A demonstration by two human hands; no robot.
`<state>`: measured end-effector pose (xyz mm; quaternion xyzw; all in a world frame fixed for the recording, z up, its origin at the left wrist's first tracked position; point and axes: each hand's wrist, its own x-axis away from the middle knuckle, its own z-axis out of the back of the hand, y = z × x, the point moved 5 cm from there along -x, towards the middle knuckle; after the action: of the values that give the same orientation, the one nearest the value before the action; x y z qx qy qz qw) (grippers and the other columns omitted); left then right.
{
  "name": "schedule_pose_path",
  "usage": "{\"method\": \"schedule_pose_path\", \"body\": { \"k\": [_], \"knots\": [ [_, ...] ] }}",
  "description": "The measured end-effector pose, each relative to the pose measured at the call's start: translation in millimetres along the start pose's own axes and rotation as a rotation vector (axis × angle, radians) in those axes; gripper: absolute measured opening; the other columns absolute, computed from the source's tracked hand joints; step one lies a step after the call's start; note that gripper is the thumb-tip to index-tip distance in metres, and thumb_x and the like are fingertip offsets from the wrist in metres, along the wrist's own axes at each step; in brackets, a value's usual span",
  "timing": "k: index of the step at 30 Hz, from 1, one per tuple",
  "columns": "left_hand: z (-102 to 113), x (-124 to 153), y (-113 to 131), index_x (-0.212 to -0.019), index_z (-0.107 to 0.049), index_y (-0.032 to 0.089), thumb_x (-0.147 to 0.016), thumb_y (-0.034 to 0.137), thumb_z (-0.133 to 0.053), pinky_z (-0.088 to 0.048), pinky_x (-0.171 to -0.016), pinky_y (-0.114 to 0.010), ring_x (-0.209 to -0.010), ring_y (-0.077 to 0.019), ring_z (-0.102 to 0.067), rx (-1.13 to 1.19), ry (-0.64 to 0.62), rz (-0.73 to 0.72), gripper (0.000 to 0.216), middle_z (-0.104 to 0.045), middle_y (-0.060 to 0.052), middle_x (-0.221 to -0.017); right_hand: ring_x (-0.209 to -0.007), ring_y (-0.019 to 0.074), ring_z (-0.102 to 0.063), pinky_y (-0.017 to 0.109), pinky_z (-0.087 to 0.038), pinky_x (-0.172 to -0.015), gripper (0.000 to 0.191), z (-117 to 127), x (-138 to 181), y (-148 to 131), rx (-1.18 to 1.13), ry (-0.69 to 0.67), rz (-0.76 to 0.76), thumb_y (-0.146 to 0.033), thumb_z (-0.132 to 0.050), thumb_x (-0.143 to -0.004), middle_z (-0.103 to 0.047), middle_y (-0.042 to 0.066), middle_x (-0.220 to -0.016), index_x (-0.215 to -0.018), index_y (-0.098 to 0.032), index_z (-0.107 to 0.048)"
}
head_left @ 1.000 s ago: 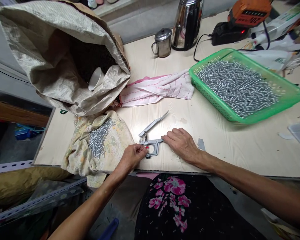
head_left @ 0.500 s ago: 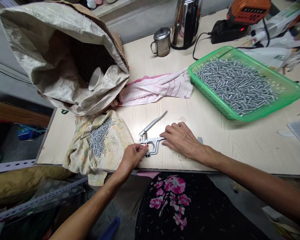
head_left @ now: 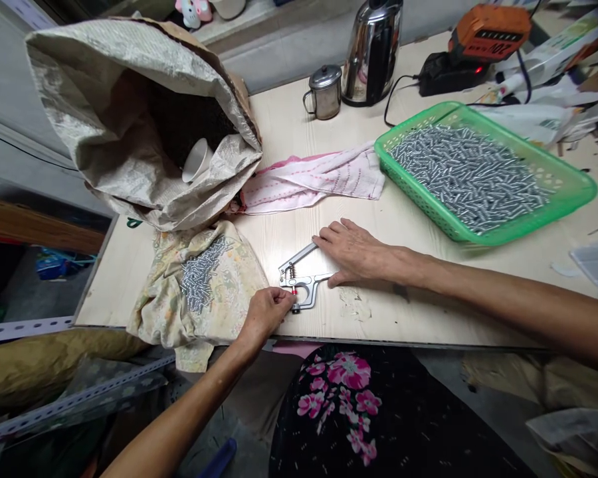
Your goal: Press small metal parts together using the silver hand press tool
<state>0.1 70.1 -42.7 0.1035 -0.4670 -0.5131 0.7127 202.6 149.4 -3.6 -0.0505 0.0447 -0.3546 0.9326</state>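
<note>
Grey snap pliers (head_left: 301,282) with a spring and a red spot lie on the pale wooden table (head_left: 428,279) near its front edge. My left hand (head_left: 266,312) pinches at the pliers' jaw, fingers closed on something too small to make out. My right hand (head_left: 351,251) lies over both handles, thumb under the lower one and fingers over the raised one. A pile of small metal pieces (head_left: 199,272) rests on a patterned cloth (head_left: 199,285) left of the pliers.
A green basket (head_left: 575,199) full of metal pieces stands at the right. A big woven sack (head_left: 124,113) with a white cup (head_left: 197,160) sits at the back left, beside a pink towel (head_left: 313,179). Behind stand a lidded mug (head_left: 325,91), a steel kettle (head_left: 371,50) and an orange charger (head_left: 488,33).
My right hand has moved up from the lower handle onto the raised upper handle, covering it. My left hand stays pinched at the jaw.
</note>
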Motion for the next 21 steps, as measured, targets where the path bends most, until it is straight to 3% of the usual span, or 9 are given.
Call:
{"method": "schedule_pose_path", "body": {
  "k": [2,4,7,9,12,14,16,21],
  "knots": [
    [1,5,3,-0.069,-0.066,0.015,-0.074,0.049,-0.061,-0.042,-0.048,-0.024,-0.048,-0.0127,-0.051,-0.042,-0.011,-0.005,0.035,-0.054,0.002,-0.055,-0.091,0.0275,-0.048,0.040,-0.038,-0.083,0.062,3,2,-3,-0.005,-0.010,-0.002,-0.056,-0.084,-0.062,-0.060,0.011,-0.099,-0.101,-0.015,-0.059],
    [5,12,14,-0.070,-0.066,0.015,-0.080,0.045,-0.060,-0.045,-0.055,-0.026,-0.055,-0.0146,-0.055,-0.145,0.061,-0.084,0.032,-0.058,-0.001,-0.061,-0.089,0.0251,-0.048,0.037,-0.038,-0.076,0.052,7,5,-5,-0.037,-0.021,-0.019,-0.048,-0.085,-0.066,-0.059,0.010,-0.097,-0.096,-0.015,-0.059],
    [7,25,49,-0.092,-0.068,0.015,-0.088,0.038,-0.058,-0.050,-0.076,-0.033,-0.083,-0.0217,-0.062,-0.372,0.284,-0.368,0.025,-0.065,-0.009,-0.088,-0.088,0.0232,-0.049,0.033,-0.039,-0.068,0.041,9,8,-10,-0.090,-0.047,-0.048,-0.039,-0.083,-0.071,-0.059,0.009,-0.097,-0.093,-0.015,-0.058],
    [-2,26,72,-0.116,-0.061,0.015,-0.086,0.035,-0.063,-0.048,-0.090,-0.040,-0.106,-0.0282,-0.056,-0.518,0.339,-0.565,0.036,-0.062,-0.013,-0.113,-0.089,0.0234,-0.050,0.033,-0.040,-0.066,0.037,9,10,-12,-0.103,-0.065,-0.067,-0.036,-0.081,-0.075,-0.059,0.009,-0.098,-0.095,-0.016,-0.057],
    [-21,12,94,-0.133,-0.046,0.013,-0.080,0.029,-0.072,-0.043,-0.100,-0.046,-0.123,-0.0328,-0.045,-0.687,0.215,-0.719,0.060,-0.051,-0.017,-0.135,-0.093,0.0252,-0.051,0.033,-0.043,-0.068,0.044,9,12,-13,-0.121,-0.111,-0.081,-0.039,-0.080,-0.075,-0.058,0.010,-0.103,-0.103,-0.015,-0.057],
    [-27,1,99,-0.134,-0.043,0.013,-0.081,0.027,-0.072,-0.044,-0.099,-0.046,-0.121,-0.0312,-0.046,-0.749,0.108,-0.732,0.062,-0.051,-0.016,-0.134,-0.097,0.0269,-0.050,0.034,-0.044,-0.070,0.057,9,14,-12,-0.131,-0.158,-0.090,-0.040,-0.083,-0.070,-0.057,0.012,-0.108,-0.112,-0.012,-0.055],
    [-29,-6,102,-0.132,-0.043,0.013,-0.082,0.027,-0.070,-0.047,-0.095,-0.043,-0.113,-0.0291,-0.049,-0.795,0.044,-0.721,0.059,-0.054,-0.014,-0.126,-0.098,0.0276,-0.050,0.035,-0.044,-0.072,0.059,10,16,-12,-0.117,-0.180,-0.103,-0.034,-0.083,-0.069,-0.057,0.013,-0.110,-0.114,-0.010,-0.054],
    [-35,-3,103,-0.119,-0.053,0.011,-0.092,0.025,-0.058,-0.047,-0.086,-0.039,-0.101,-0.0261,-0.051,-0.870,0.033,-0.682,0.031,-0.059,-0.011,-0.110,-0.088,0.0228,-0.052,0.032,-0.038,-0.067,0.005,5,18,-15,-0.098,-0.170,-0.116,-0.013,-0.061,-0.087,-0.060,0.010,-0.092,-0.092,-0.014,-0.060]
  ]
}}
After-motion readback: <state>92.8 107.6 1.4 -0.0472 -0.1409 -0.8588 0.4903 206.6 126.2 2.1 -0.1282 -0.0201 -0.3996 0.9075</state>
